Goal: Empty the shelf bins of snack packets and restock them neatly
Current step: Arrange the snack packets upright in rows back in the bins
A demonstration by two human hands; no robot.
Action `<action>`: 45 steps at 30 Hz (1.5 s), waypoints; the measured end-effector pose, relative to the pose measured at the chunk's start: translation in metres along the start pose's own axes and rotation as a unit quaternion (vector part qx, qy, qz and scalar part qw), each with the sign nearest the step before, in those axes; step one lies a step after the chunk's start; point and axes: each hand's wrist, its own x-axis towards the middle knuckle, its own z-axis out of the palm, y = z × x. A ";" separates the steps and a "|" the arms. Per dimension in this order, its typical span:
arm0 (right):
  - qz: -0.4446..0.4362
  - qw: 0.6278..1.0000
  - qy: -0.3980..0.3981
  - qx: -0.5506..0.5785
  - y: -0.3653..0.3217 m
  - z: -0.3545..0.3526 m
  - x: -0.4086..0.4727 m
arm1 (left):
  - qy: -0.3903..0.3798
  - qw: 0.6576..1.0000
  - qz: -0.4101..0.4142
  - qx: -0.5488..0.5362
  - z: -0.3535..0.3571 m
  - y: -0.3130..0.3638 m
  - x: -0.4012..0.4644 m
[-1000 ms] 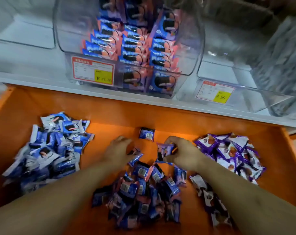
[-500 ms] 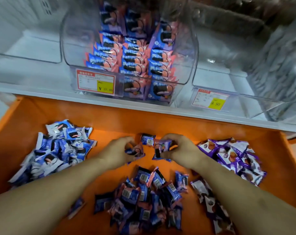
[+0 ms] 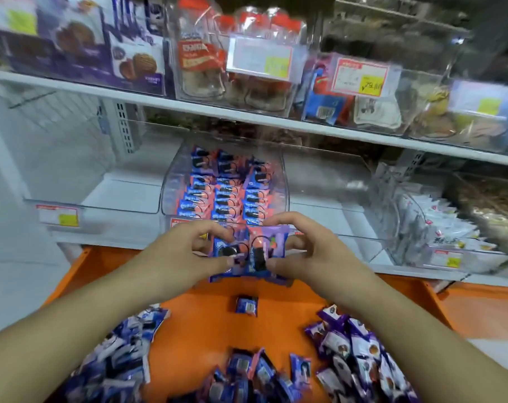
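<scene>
Both hands hold a small bunch of blue-and-pink snack packets point(image 3: 248, 254) in the air, just in front of the clear shelf bin point(image 3: 282, 181). My left hand point(image 3: 186, 251) pinches the bunch's left side and my right hand point(image 3: 311, 251) pinches its right side. Neat rows of the same packets point(image 3: 223, 193) stand inside the bin. Below, the orange tray point(image 3: 200, 321) carries a blue-white pile point(image 3: 119, 362) on the left, a blue-pink pile point(image 3: 252, 376) in the middle, a purple pile point(image 3: 360, 353) on the right, and one loose packet point(image 3: 247, 305).
Clear bins flank the middle one: a left bin point(image 3: 101, 199) with a price tag and a right bin point(image 3: 348, 199). Further right, a bin holds white packets point(image 3: 433, 219). The upper shelf point(image 3: 189, 107) carries cookie boxes and bags behind price labels.
Both hands rose from the tray floor with the gathered packets, up to the front of the middle bin. The view tilted up, so the upper shelf now shows.
</scene>
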 end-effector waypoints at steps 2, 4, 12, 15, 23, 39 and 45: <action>-0.022 0.999 0.016 0.027 -0.014 -0.004 -0.007 | 0.037 0.999 0.009 -0.038 -0.009 0.013 -0.014; -0.031 0.999 0.027 0.035 -0.022 -0.007 -0.009 | 0.070 0.995 0.013 -0.076 -0.016 0.019 -0.021; -0.058 0.996 0.032 0.063 -0.045 -0.004 0.006 | 0.107 0.992 0.018 -0.060 -0.042 0.018 -0.007; -0.073 0.996 0.016 0.045 -0.042 0.005 0.019 | 0.109 0.992 0.028 -0.052 -0.049 0.016 -0.001; -0.078 0.990 0.111 -0.026 -0.010 0.032 0.073 | 0.134 0.990 0.025 -0.039 -0.076 -0.003 0.020; -0.159 0.869 0.165 -0.438 0.017 0.024 0.287 | 0.176 0.975 0.058 -0.120 -0.103 -0.034 0.057; -0.214 0.780 0.227 -0.543 0.032 0.025 0.292 | 0.187 0.975 0.045 -0.111 -0.106 -0.041 0.059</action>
